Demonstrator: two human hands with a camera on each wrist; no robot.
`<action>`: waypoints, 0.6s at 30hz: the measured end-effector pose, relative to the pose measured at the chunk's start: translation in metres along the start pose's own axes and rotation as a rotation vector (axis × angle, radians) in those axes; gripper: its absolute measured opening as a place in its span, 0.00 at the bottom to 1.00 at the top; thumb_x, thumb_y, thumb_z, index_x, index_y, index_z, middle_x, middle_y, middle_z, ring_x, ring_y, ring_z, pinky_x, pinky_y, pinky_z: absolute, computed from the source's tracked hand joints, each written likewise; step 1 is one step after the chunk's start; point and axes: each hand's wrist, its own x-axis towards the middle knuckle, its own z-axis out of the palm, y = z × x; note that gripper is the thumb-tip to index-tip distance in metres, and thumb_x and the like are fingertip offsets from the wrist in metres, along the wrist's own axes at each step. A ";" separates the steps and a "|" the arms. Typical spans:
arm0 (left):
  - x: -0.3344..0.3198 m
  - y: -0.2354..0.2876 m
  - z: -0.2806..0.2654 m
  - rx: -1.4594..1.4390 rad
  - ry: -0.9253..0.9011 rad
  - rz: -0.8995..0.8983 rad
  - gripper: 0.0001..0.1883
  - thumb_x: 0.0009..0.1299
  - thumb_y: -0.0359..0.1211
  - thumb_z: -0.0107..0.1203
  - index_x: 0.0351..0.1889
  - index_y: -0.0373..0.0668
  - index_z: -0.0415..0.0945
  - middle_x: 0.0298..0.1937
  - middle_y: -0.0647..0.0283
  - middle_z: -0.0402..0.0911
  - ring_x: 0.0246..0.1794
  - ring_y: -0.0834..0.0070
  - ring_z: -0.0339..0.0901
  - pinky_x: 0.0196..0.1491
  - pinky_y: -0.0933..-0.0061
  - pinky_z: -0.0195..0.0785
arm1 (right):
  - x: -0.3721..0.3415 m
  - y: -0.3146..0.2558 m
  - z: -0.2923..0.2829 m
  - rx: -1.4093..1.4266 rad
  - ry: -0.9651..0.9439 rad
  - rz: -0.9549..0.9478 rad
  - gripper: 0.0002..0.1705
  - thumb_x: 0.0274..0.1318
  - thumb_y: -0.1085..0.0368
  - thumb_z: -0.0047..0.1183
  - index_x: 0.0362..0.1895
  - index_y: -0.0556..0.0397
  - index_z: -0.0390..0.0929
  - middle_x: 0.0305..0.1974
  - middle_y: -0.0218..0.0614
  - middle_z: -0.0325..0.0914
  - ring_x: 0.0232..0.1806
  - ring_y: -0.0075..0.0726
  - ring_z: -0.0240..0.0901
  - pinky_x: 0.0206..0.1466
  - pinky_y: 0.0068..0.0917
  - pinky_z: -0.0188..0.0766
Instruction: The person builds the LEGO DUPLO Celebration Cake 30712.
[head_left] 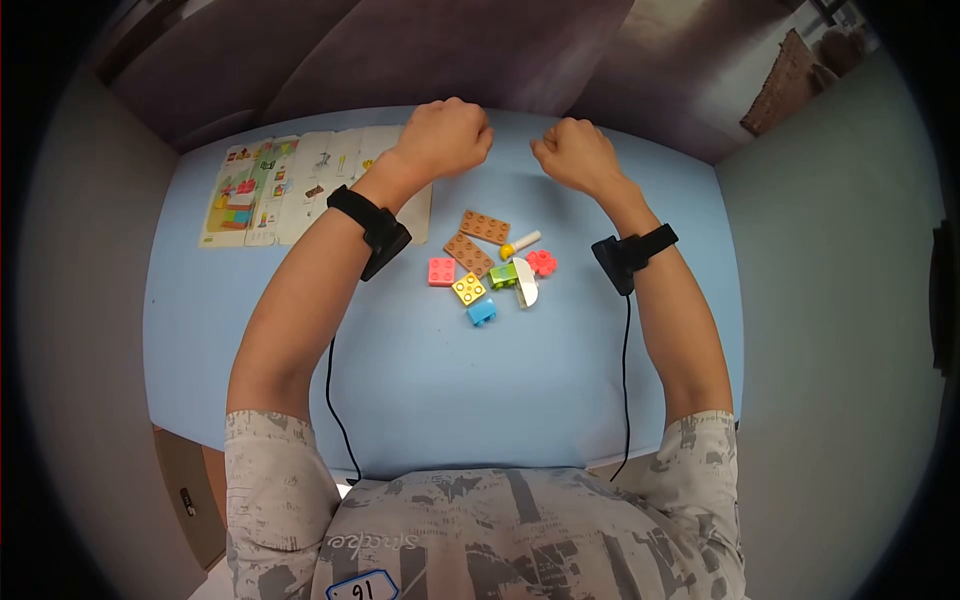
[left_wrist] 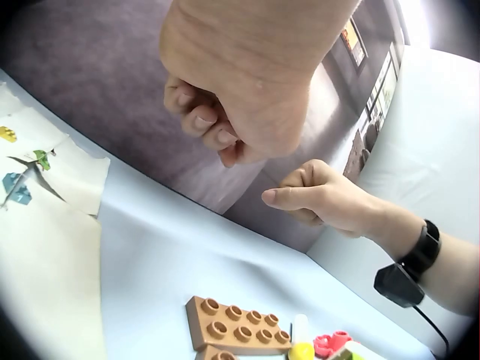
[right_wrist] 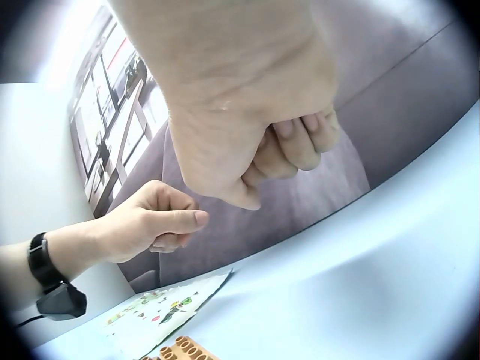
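Both hands are raised over the far part of the blue table, curled into fists with nothing in them. My left hand (head_left: 446, 137) is over the far edge, near the instruction sheet (head_left: 290, 190). To its right, a short gap away, is my right hand (head_left: 577, 155). The left wrist view shows the left fingertips (left_wrist: 204, 120) folded toward the palm; the right wrist view shows the same of the right fingers (right_wrist: 298, 146). Nearer the body lie toy bricks: two brown plates (head_left: 485, 227), a pink brick (head_left: 441, 272), a yellow brick (head_left: 468, 289) and a blue brick (head_left: 482, 312).
Beside those bricks lie a green brick (head_left: 503, 276), a white curved piece (head_left: 526, 283), a red flower piece (head_left: 542, 262) and a white stick with a yellow end (head_left: 520, 244). Grey panels (head_left: 830, 260) flank the table (head_left: 580, 390). Black cables (head_left: 626, 390) run from the wrist cameras.
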 end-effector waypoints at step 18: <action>-0.001 0.009 -0.006 -0.062 0.013 -0.006 0.16 0.74 0.39 0.55 0.37 0.40 0.91 0.36 0.48 0.89 0.43 0.49 0.88 0.54 0.50 0.81 | 0.000 0.005 0.013 0.071 0.044 -0.076 0.28 0.63 0.53 0.62 0.15 0.57 0.73 0.16 0.44 0.71 0.21 0.51 0.69 0.33 0.50 0.70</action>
